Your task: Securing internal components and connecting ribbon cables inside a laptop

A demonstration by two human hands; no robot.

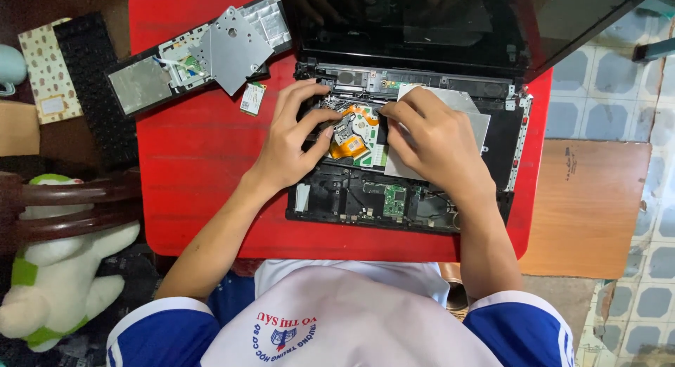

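Both hands rest inside the opened laptop (pixel 401 198): left hand (pixel 295 138) fingers spread, right hand (pixel 432 138) fingertips pinching the orange ribbon cable (pixel 349 147); a detached palmrest cover (pixel 190 58) lies far left.

You are sitting at a red table (pixel 197 163) standing on worn blue-grey floor tiles (pixel 619 79), a wooden board (pixel 587 205) lying beside its right edge.

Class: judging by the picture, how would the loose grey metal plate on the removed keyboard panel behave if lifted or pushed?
The plate looks thin and flat, so probably light yet stiff. It lies tilted across the panel, so a push would likely slide it off. Its corners may be sharp.
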